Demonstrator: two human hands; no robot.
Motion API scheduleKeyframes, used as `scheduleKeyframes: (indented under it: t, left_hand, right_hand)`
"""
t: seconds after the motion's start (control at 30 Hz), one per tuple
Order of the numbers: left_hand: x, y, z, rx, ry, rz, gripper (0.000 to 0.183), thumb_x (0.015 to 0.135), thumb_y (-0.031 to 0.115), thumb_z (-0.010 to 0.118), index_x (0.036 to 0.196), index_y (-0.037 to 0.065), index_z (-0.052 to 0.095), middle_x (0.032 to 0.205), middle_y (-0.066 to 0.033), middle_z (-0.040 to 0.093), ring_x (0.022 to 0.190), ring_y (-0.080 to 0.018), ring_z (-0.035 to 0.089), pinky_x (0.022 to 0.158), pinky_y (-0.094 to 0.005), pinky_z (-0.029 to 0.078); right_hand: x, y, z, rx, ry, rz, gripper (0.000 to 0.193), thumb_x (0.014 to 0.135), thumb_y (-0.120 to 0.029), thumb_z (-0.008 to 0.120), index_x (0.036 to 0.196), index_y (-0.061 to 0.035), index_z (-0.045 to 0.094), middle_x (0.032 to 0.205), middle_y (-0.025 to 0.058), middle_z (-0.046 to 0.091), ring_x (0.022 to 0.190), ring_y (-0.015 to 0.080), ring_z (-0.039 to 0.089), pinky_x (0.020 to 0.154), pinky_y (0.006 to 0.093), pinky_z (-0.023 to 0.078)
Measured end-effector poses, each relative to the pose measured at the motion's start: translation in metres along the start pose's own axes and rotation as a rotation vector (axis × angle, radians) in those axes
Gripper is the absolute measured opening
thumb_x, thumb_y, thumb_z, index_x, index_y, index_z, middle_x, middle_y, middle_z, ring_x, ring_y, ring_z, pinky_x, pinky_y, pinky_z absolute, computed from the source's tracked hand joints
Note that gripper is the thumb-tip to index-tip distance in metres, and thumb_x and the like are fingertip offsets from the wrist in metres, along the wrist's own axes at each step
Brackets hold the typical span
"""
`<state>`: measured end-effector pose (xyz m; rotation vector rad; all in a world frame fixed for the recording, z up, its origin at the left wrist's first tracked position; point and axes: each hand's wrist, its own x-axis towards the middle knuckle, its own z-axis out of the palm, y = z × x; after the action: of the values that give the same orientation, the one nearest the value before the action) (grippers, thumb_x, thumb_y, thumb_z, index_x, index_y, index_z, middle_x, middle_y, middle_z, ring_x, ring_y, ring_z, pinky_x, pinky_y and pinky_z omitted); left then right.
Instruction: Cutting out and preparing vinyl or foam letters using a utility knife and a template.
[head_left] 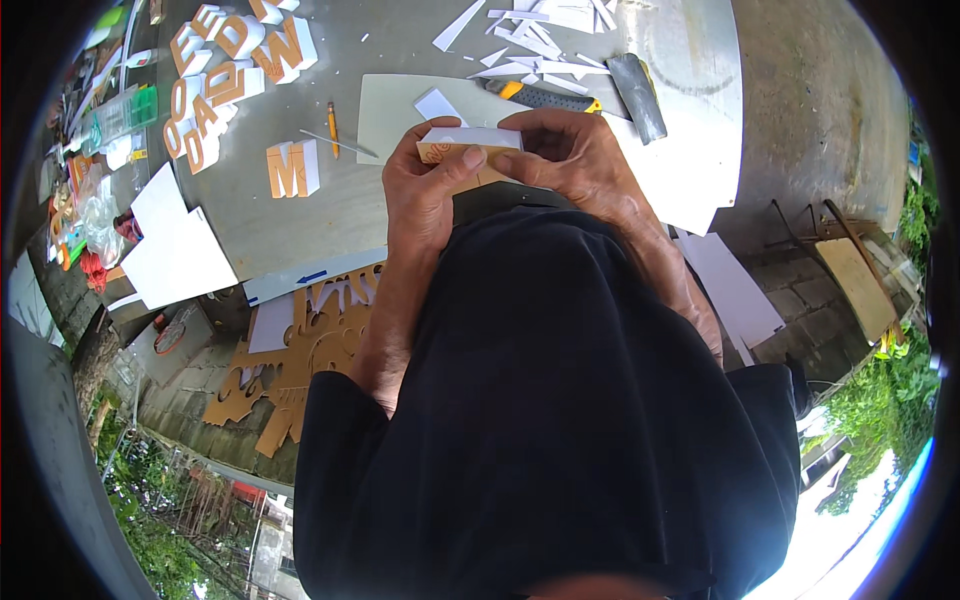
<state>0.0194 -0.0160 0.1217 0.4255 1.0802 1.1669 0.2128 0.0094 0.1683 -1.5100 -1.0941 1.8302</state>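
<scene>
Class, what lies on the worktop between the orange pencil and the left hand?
In the head view, part of a pale sheet lies between the orange pencil and left hand, with a thin rod's end over it.

The pencil [333, 130] lies on the table [270, 225], and a rod [358, 150] crosses it. Just left of the pencil, a bit nearer to the person, is one letter block [298, 168]. More letter blocks [225, 85] sit farther left and farther back. Just right of the pencil is a sheet [385, 105] with a small piece [436, 105] on it. Well right of the pencil come a knife [545, 97], then a dull bar [637, 98]. Scraps [535, 42] lie to its right too, farther back.
</scene>
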Motion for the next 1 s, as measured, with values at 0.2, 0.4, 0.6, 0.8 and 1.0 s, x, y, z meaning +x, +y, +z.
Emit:
scheduleKeyframes:
  t: [0.2,0.4,0.6,0.8,1.0]
  left_hand:
    - [0.007,0.0,-0.013,-0.173,0.03,-0.064,0.043,0.083,0.006,0.082,0.119,-0.008,0.062,0.103,-0.0142,0.069,0.093,-0.0182,0.07,0.09,-0.0328,0.056]
    - [0.002,0.005,-0.007,-0.11,0.044,-0.026,0.047,0.081,0.007,0.084,0.119,-0.009,0.062,0.102,-0.0151,0.069,0.092,-0.018,0.07,0.091,-0.0322,0.056]
    - [-0.002,0.014,0.0,-0.063,0.005,0.032,0.051,0.077,0.005,0.086,0.12,-0.008,0.062,0.1,-0.0154,0.071,0.087,-0.0171,0.07,0.086,-0.0291,0.057]
    - [-0.004,0.017,-0.003,-0.046,-0.078,0.062,0.056,0.074,0.004,0.088,0.122,-0.006,0.062,0.1,-0.0149,0.071,0.09,-0.0174,0.071,0.083,-0.0292,0.058]
    - [-0.002,0.014,-0.008,-0.135,-0.177,0.051,0.058,0.073,0.006,0.089,0.123,-0.005,0.061,0.104,-0.0169,0.072,0.092,-0.0187,0.071,0.085,-0.0304,0.058]
  right_hand:
    - [-0.003,0.015,-0.004,0.27,-0.073,-0.153,0.05,0.093,-0.008,0.074,0.136,0.0091,0.055,0.107,0.0178,0.071,0.093,0.0219,0.072,0.089,0.0321,0.058]
    - [0.006,0.028,-0.01,0.405,-0.106,-0.129,0.038,0.095,-0.001,0.068,0.132,0.0044,0.061,0.103,0.0164,0.072,0.09,0.0228,0.073,0.086,0.0347,0.062]
    - [0.008,0.032,-0.009,0.367,-0.069,-0.184,0.029,0.096,-0.006,0.071,0.123,0.0022,0.067,0.093,0.0115,0.074,0.081,0.0193,0.074,0.077,0.0328,0.063]
    - [0.008,0.032,-0.011,0.47,-0.135,-0.198,0.031,0.092,-0.006,0.075,0.12,0.0046,0.068,0.094,0.014,0.074,0.082,0.0193,0.073,0.073,0.0318,0.063]
    - [0.007,0.031,-0.01,0.551,-0.195,-0.227,0.019,0.091,-0.008,0.075,0.108,0.002,0.075,0.094,0.0111,0.074,0.08,0.0181,0.072,0.071,0.0309,0.062]
